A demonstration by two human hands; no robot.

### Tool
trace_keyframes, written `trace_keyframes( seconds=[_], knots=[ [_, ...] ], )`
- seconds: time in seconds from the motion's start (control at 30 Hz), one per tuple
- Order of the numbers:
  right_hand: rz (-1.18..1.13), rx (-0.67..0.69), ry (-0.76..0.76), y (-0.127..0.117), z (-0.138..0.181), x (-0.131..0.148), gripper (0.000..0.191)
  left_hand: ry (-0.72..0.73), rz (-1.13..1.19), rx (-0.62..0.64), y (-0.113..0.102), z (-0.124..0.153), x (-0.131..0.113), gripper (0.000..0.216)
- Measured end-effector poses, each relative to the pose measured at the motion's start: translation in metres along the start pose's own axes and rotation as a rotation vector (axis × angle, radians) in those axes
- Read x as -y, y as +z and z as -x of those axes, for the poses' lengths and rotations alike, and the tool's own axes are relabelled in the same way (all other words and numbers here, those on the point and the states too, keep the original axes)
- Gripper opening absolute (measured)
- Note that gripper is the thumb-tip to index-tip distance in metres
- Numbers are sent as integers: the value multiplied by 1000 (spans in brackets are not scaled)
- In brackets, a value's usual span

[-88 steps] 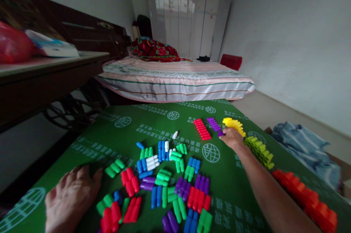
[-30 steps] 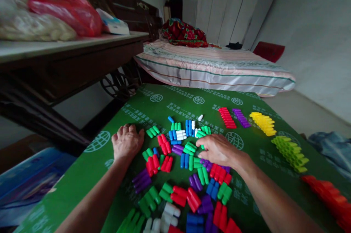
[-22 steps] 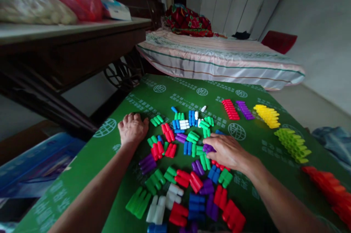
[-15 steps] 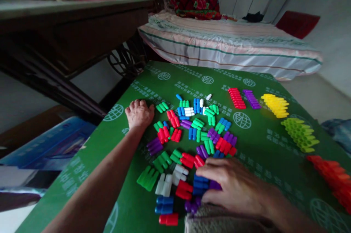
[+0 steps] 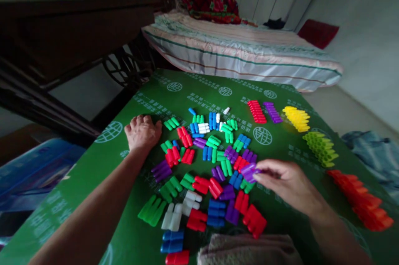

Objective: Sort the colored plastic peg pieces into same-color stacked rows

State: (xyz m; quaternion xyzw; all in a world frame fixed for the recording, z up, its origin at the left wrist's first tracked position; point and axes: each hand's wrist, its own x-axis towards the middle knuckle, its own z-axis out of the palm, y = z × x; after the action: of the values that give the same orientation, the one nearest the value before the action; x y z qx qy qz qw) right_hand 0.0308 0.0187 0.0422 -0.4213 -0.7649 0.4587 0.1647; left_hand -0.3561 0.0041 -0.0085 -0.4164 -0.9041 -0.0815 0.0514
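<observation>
My right hand [image 5: 280, 182] pinches a purple plastic building block [image 5: 249, 172] between thumb and fingertips, just above the right side of a loose spread of blocks. Around it lie a red block [image 5: 240, 163] and a blue block [image 5: 236, 179]. My left hand [image 5: 143, 133] rests palm down on the green table [image 5: 205, 86], left of the spread, its fingers a little bent and apart, holding nothing. Nearest to it is a green block [image 5: 171, 123]. The spread mixes green, red, blue, white and purple pieces, many joined tubes side by side.
Along the right side run sorted groups: a red row [image 5: 257, 111], a purple row [image 5: 272, 112], a yellow group [image 5: 296, 119], a lime group [image 5: 320, 148] and an orange group [image 5: 361, 200]. A brown cloth [image 5: 249, 250] lies at the front edge. A bed [image 5: 243, 57] stands behind.
My right hand has risen from the front of the spread and moved right and away from me, now with a purple block in its fingers. My left hand stays on the table. The view has shifted.
</observation>
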Motion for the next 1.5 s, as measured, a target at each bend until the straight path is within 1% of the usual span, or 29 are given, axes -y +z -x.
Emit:
trace_keyframes(
  seconds=[0.07,0.13,0.23,0.3,0.37,0.43,0.57,0.63,0.7,0.73,0.8,0.83,0.9,0.93,1.0,1.07,1.13,1.23,1.33,1.5],
  knots=[
    [4,-125,130,-20,-5,-24,27,27,13,14,-4,0,0,58],
    [20,-192,226,-32,-8,-49,31,37,29,19,-7,0,0,60],
    [82,-224,319,-38,-7,-77,34,32,40,23,-8,-3,1,61],
    [159,-299,351,-36,-5,-87,36,25,28,29,-7,-6,2,61],
    [260,-415,352,-31,-3,-89,38,18,3,38,-6,-8,2,62],
    [378,-480,317,-24,-1,-84,39,9,-28,54,-6,-10,3,62],
    [585,-429,196,-5,2,-74,29,-4,-73,85,-8,-12,3,65],
    [589,-427,174,-1,0,-75,25,-6,-83,95,-9,-13,3,67],
    [509,-451,154,-6,-8,-80,25,-13,-94,107,-10,-14,5,69],
    [451,-469,133,-13,-15,-84,25,-13,-98,106,-10,-14,5,70],
    [342,-521,86,-33,-36,-90,27,-10,-105,98,-10,-14,6,72],
    [298,-550,67,-46,-50,-92,28,-5,-109,91,-10,-14,7,73],
    [247,-606,80,-73,-85,-95,31,-2,-113,83,-10,-14,6,74],
    [239,-626,93,-86,-104,-95,31,-6,-115,83,-10,-14,6,74],
    [309,-656,147,-108,-143,-95,30,-14,-115,85,-11,-14,5,73],
    [345,-665,169,-123,-178,-96,29,-21,-118,92,-12,-13,4,73],
    [377,-665,198,-131,-204,-99,29,-24,-120,95,-12,-13,4,74],
    [430,-654,250,-134,-228,-105,29,-16,-119,78,-9,-12,6,75],
    [488,-633,305,-134,-238,-111,30,-3,-115,51,-4,-13,10,76],
    [596,-595,359,-135,-242,-113,35,3,-116,38,1,-14,14,73]
  ],
)
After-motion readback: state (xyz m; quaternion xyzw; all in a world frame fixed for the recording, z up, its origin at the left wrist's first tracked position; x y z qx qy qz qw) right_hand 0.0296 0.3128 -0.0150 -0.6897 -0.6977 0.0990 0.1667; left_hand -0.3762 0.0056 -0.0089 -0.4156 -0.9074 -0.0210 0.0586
